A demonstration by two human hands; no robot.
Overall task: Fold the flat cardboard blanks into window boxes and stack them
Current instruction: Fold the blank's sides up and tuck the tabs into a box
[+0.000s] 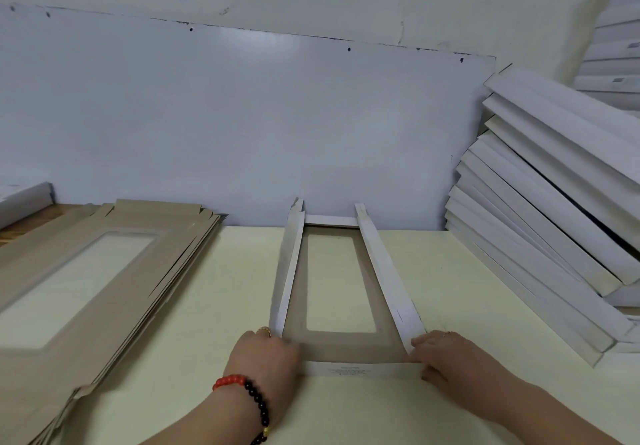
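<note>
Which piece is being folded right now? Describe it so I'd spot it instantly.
On the pale table, midway between the flat brown blanks at left and the leaning white finished boxes at right, lies the half-folded box. Unlike those, it alone has its white side walls raised around a brown windowed base, with both hands at its near corners.

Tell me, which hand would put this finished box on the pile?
Probably the right hand: it holds the box at the near right corner, and the stack of folded boxes lies on that side. The left hand is farther off.
</note>
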